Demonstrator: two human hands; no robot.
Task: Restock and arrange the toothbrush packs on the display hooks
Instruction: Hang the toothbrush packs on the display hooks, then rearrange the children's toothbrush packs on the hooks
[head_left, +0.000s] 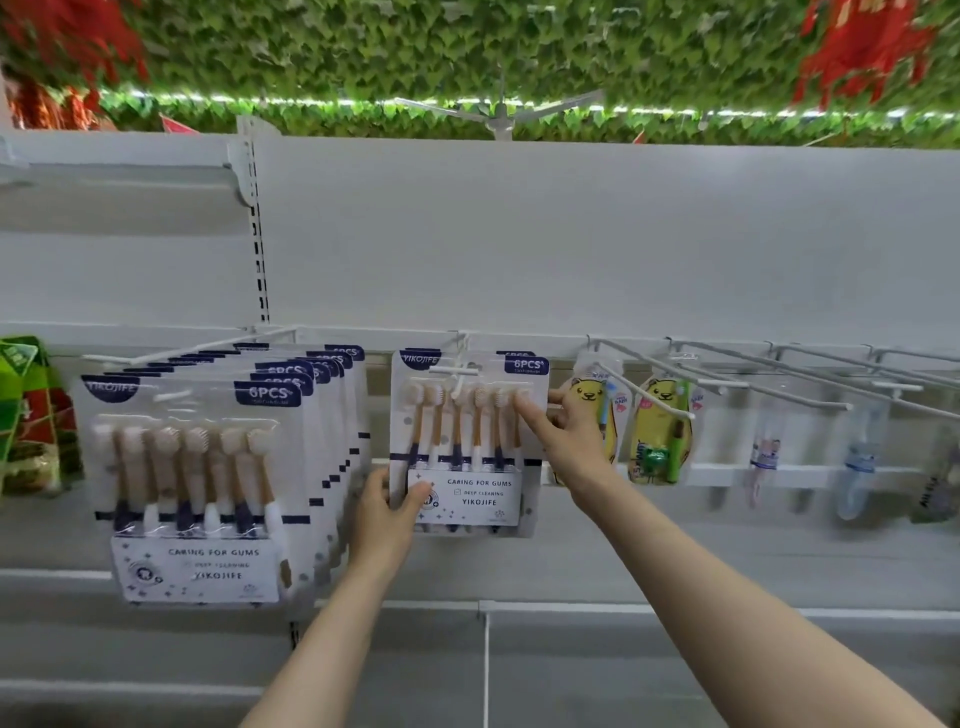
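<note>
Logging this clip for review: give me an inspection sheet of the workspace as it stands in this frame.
Surface: white shelf back panel with a hook rail.
Job's things: middle toothbrush pack on its hook; full row of packs on the left hook.
Clutter: yellow bear packs to the right; green packets far left; blurred small packs on the far right hooks.
Grippers: left hand grips the middle pack's lower left edge; right hand pinches its upper right edge.
Cables: nothing seen.
Surroundings: leaf wall above.

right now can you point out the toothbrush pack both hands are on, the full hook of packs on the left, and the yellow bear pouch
held toothbrush pack (467, 493): head view, its white label panel
full hook of packs (197, 566): head view, front pack's label
yellow bear pouch (657, 415): head view, the bear's yellow body
</note>
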